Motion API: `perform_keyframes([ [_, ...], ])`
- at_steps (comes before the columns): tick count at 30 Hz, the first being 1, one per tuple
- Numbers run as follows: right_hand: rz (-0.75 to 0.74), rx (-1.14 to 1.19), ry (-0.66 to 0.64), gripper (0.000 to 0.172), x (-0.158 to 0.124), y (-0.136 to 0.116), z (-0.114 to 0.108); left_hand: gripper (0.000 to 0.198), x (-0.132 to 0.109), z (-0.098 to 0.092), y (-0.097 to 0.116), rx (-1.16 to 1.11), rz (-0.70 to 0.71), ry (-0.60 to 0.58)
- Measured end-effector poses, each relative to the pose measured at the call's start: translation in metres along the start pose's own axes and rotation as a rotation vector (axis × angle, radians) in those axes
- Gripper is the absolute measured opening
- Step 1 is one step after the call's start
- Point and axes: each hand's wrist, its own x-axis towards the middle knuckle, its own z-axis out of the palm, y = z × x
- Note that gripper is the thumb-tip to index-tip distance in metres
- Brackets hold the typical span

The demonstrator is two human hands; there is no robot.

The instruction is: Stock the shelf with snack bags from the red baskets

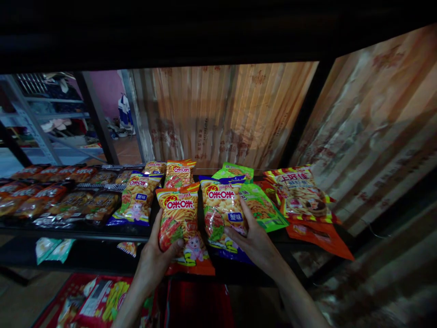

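Note:
My left hand [164, 248] grips an orange-edged snack bag [180, 214] by its lower left side, thumb across the front. Beside it, a blue-edged snack bag [221, 205] is held by my right hand [252, 237] at its right side. Both bags stand tilted at the front edge of the black shelf [143, 233], close to each other. Behind the left one are another orange-edged bag [179, 171] and a blue-edged bag [138, 196]. Green snack bags [259, 207] lie right behind my right hand.
Several dark snack packs [58, 200] fill the shelf's left part. A red-and-yellow snack bag [302, 193] lies on an orange bag [321, 237] at the right. Below is a red basket [51, 303] with packets. A black post [307, 109] and curtain [218, 109] stand behind.

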Motion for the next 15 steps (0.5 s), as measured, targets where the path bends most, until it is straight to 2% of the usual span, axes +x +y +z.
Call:
perform_keyframes([
  [4,-0.035,0.013,0.009,0.091,0.0,-0.007,0.002,0.093,0.003,-0.019,0.012,0.147,0.027,0.079],
  [7,-0.037,0.015,0.027,0.091,0.001,-0.011,0.004,0.095,0.02,-0.027,0.024,0.253,0.072,0.12],
  [12,-0.036,0.03,0.006,0.09,0.004,-0.004,0.009,0.097,0.064,-0.021,0.037,0.208,0.242,0.008],
  [15,-0.007,0.052,0.012,0.089,0.007,0.0,0.01,0.094,0.082,-0.014,0.039,0.239,0.276,0.022],
])
